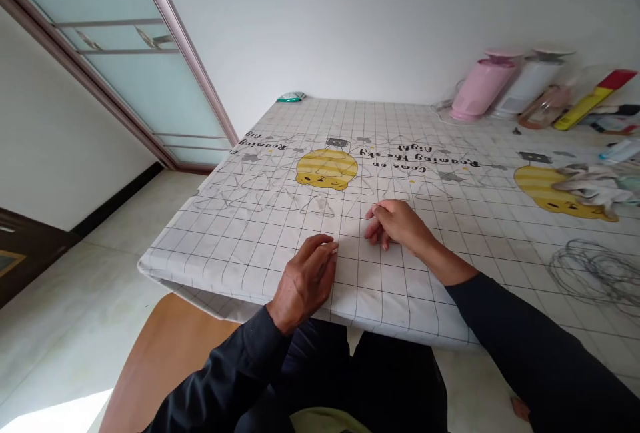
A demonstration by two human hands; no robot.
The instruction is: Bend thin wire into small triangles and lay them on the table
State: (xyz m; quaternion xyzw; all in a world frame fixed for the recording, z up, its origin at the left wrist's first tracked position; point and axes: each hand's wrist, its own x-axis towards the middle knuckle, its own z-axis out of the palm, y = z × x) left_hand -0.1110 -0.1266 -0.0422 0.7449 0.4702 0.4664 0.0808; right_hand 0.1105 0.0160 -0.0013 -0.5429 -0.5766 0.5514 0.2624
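My left hand (307, 281) is over the near edge of the table, its fingers curled and the thumb and index finger pressed together at the tips. Just right of it and a little farther off, my right hand (393, 225) pinches with thumb and index finger while its other fingers hang loosely bent. Whatever either pinch holds is too thin or hidden to make out. Beyond the hands, several thin bent wire pieces (318, 206) lie spread over the checked tablecloth (240, 263). A loose coil of grey wire (595, 276) rests at the right.
Along the wall at the back right stand a pink cylinder-shaped appliance (483, 88), a white one (529, 88) and a yellow-and-red box (593, 101). A crumpled cloth (593, 186) lies on the right. At the far left corner is a green-and-white packet (291, 97).
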